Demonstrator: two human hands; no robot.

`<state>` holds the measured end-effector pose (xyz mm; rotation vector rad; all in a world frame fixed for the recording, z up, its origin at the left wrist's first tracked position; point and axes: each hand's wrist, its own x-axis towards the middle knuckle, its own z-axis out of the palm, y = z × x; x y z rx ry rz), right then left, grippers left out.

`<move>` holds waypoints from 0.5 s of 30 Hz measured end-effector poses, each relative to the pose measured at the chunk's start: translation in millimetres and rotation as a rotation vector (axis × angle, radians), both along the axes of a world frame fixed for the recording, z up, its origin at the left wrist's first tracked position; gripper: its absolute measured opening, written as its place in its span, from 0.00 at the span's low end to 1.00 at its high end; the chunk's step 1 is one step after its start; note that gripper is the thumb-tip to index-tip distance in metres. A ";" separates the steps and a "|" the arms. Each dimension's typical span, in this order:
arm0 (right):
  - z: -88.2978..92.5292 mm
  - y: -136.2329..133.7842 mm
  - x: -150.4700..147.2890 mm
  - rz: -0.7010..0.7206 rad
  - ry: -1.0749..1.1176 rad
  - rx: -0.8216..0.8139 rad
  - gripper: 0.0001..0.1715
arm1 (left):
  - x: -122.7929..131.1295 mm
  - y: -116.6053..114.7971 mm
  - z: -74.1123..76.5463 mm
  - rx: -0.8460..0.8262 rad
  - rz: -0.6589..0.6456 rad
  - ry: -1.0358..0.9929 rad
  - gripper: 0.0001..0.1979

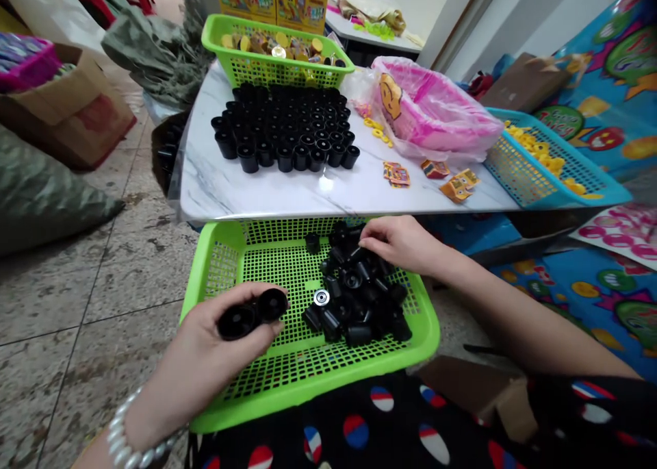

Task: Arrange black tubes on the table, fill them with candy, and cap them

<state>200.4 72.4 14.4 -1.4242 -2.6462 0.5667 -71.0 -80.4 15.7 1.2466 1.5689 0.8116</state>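
My left hand point(215, 339) is shut around a pair of black plastic cylindrical cups point(251, 316), held end to end above a green plastic mesh basket point(308, 394) on my lap. My right hand point(397, 243) rests its fingertips on top of a heap of similar black cups point(354, 305) in that basket. Whether those fingers grip a cup is hidden. A small silver metal ring point(321, 296) lies at the heap's left edge, between my hands.
Ahead stands a white marble table point(246, 195) bearing rows of black cups point(282, 133), a green basket of gold pieces point(272, 65), a pink bag point(431, 106), and a blue basket of yellow pieces point(544, 174). Cardboard boxes point(66, 113) and sacks lie left.
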 end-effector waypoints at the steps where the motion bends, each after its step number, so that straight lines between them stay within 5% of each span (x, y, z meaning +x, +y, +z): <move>1: -5.8 -1.9 0.9 0.018 -0.071 0.002 0.07 | -0.9 0.9 0.7 0.001 0.020 -0.008 0.15; 4: -23.3 -17.8 -11.3 0.123 -0.151 -0.056 0.11 | -3.1 2.6 1.1 0.019 0.044 -0.005 0.19; 8: -25.7 -30.9 -32.7 0.343 0.068 -0.301 0.22 | -1.3 1.2 0.4 0.026 0.041 -0.021 0.20; 11: -9.1 -23.7 -26.1 0.234 0.164 -0.115 0.30 | -0.8 -3.0 2.5 0.045 0.171 -0.069 0.17; 15: 15.8 -20.3 3.6 0.193 0.052 0.048 0.24 | -7.4 -10.2 9.0 0.049 0.401 -0.079 0.17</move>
